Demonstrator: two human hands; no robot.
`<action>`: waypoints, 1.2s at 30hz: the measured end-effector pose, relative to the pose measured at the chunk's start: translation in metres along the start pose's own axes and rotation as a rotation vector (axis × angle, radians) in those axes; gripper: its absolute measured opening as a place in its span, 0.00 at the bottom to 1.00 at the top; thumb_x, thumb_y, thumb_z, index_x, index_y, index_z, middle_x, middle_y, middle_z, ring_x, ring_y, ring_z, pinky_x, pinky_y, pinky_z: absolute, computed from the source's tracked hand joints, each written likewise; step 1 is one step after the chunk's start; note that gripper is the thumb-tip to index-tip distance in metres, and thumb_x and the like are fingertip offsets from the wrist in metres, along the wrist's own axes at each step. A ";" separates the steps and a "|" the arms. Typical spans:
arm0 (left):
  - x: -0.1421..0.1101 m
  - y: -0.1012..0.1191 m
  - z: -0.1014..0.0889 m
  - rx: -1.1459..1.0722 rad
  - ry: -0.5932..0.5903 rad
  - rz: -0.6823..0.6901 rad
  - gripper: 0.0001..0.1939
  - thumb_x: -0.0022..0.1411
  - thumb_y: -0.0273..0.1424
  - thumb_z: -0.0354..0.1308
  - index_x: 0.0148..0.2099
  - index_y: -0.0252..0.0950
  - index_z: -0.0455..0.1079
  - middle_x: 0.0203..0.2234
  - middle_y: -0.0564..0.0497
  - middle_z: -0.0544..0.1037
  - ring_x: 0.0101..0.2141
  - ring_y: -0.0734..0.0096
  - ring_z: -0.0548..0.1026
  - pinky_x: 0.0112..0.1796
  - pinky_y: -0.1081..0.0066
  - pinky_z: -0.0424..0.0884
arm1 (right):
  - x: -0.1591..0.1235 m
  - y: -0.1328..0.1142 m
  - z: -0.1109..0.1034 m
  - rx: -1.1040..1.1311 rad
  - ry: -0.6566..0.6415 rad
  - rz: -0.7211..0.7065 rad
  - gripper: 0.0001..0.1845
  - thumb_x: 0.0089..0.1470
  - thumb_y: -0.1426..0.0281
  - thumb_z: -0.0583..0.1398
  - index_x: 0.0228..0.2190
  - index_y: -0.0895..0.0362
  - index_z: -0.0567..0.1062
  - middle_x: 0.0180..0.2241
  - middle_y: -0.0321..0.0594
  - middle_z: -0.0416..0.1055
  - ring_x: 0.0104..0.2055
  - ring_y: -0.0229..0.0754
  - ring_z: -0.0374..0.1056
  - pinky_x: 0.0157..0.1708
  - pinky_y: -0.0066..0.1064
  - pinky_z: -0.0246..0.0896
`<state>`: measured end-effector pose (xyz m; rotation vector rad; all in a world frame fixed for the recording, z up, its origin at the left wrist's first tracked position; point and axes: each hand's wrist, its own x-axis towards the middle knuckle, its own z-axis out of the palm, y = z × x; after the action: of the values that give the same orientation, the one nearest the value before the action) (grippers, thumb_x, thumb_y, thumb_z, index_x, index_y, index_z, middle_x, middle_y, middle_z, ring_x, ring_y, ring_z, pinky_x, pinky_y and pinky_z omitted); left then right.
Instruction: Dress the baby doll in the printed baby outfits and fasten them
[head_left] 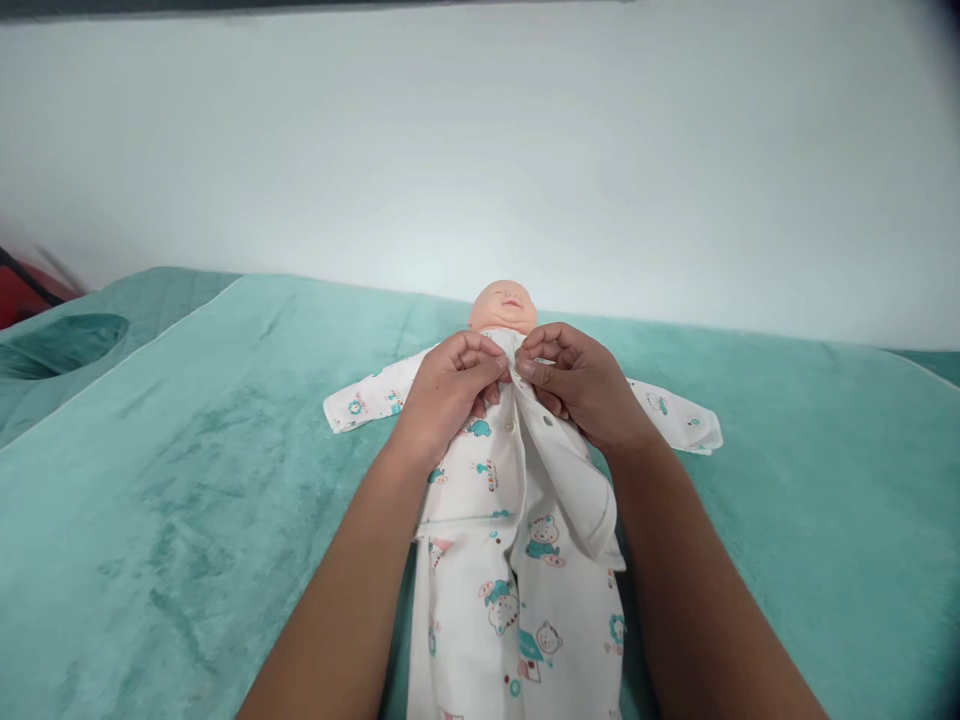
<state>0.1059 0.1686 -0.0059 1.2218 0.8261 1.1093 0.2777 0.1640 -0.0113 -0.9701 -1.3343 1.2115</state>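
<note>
A baby doll (pixel 504 306) lies on its back, dressed in a white baby jacket (pixel 469 490) printed with small animals, and matching trousers (pixel 525 640). Both sleeves stretch out sideways. Near the collar, my left hand (pixel 459 375) pinches one front edge of the jacket. Opposite it, my right hand (pixel 574 375) pinches the other front edge, its fingertips close to those of my left. Below my hands the front hangs apart, its right-hand flap folded back with the plain inside showing. A round snap button (pixel 510 427) shows on the left-hand edge. My fingers hide the topmost fastening.
A green plush blanket (pixel 225 450) covers the surface under the doll. Behind it rises a white wall (pixel 480 150). At the far left are a red object (pixel 26 295) with a black strap and a dark green hollow (pixel 64 340) in the cloth.
</note>
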 end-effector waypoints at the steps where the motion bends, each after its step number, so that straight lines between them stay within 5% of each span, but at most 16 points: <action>1: 0.000 0.000 0.000 0.000 0.000 0.000 0.04 0.58 0.29 0.61 0.36 0.36 0.68 0.19 0.58 0.71 0.18 0.82 0.65 0.18 0.81 0.58 | 0.000 0.000 0.000 0.019 -0.002 -0.003 0.13 0.49 0.67 0.69 0.35 0.55 0.72 0.31 0.31 0.69 0.16 0.25 0.55 0.13 0.22 0.46; 12: -0.001 0.003 -0.005 0.060 -0.014 -0.008 0.06 0.58 0.33 0.61 0.36 0.37 0.69 0.22 0.57 0.73 0.20 0.81 0.67 0.20 0.80 0.60 | -0.001 0.000 -0.003 0.047 -0.003 -0.020 0.15 0.49 0.64 0.69 0.35 0.55 0.71 0.26 0.29 0.68 0.16 0.26 0.53 0.14 0.24 0.43; 18: -0.012 0.022 -0.026 0.344 -0.299 -0.109 0.08 0.60 0.36 0.60 0.36 0.37 0.74 0.27 0.53 0.76 0.24 0.77 0.71 0.22 0.77 0.62 | -0.015 -0.034 -0.007 -0.452 -0.077 0.146 0.20 0.57 0.53 0.61 0.25 0.56 0.70 0.23 0.34 0.67 0.23 0.34 0.62 0.23 0.28 0.56; 23: -0.018 0.032 -0.027 0.535 -0.468 -0.168 0.10 0.59 0.40 0.61 0.38 0.40 0.75 0.28 0.54 0.75 0.28 0.74 0.72 0.24 0.76 0.63 | -0.028 -0.057 -0.008 -0.801 -0.272 0.320 0.25 0.54 0.51 0.62 0.19 0.55 0.65 0.20 0.33 0.63 0.23 0.35 0.57 0.23 0.29 0.50; 28: -0.021 0.035 -0.021 0.619 -0.468 -0.132 0.08 0.59 0.39 0.60 0.33 0.39 0.72 0.26 0.57 0.73 0.27 0.76 0.69 0.24 0.76 0.61 | -0.032 -0.063 -0.006 -0.737 -0.338 0.317 0.23 0.53 0.54 0.63 0.19 0.55 0.64 0.21 0.32 0.58 0.25 0.36 0.57 0.22 0.28 0.49; 36: -0.024 0.035 -0.016 0.649 -0.411 -0.035 0.07 0.57 0.36 0.58 0.30 0.39 0.68 0.26 0.55 0.72 0.26 0.72 0.68 0.22 0.74 0.59 | -0.045 -0.048 0.004 -0.417 -0.238 0.197 0.17 0.57 0.57 0.62 0.23 0.55 0.70 0.20 0.31 0.62 0.23 0.34 0.57 0.24 0.28 0.51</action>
<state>0.0767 0.1495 0.0231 1.8861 0.9075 0.5264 0.2832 0.1115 0.0289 -1.3059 -1.7591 1.2496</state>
